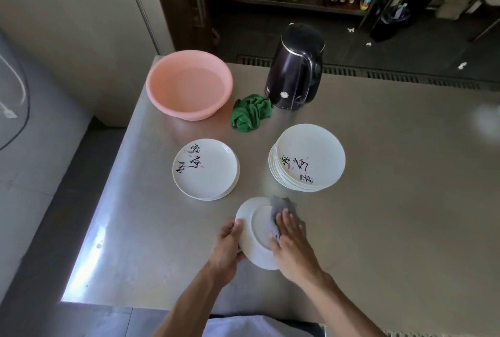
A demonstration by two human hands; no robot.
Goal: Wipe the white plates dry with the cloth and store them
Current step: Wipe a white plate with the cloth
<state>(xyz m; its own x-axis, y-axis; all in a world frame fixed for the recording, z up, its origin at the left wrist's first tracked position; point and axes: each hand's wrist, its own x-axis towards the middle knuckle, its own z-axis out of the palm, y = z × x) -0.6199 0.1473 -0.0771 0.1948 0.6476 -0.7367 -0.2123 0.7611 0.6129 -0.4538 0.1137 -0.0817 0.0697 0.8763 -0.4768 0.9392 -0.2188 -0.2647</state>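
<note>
- The left hand (230, 244) grips the near-left rim of a white plate (255, 231), thumb over the edge and fingers curled beneath, holding it tilted just above the table (405, 174).
- The plate is bottom side up (its foot ring shows). Being round, it has no long axis to line up, only a tilt to level.
- The right hand (290, 242) lies flat on a grey cloth (284, 210), fingers fairly straight, pressing it against the right half of the plate's underside.
- Ahead and left of the held plate sits a short stack of plates (205, 171). Ahead and right is a taller stack (311, 158). Both have printed faces up.
- The short stack is probably the dried pile, though this cannot be confirmed. It lies on the left hand's side, so that hand is better placed to set the plate down there once it is turned over.
- Farther back lie a crumpled green cloth (250, 113), a pink basin (189, 84) and a dark kettle (295, 68).
</note>
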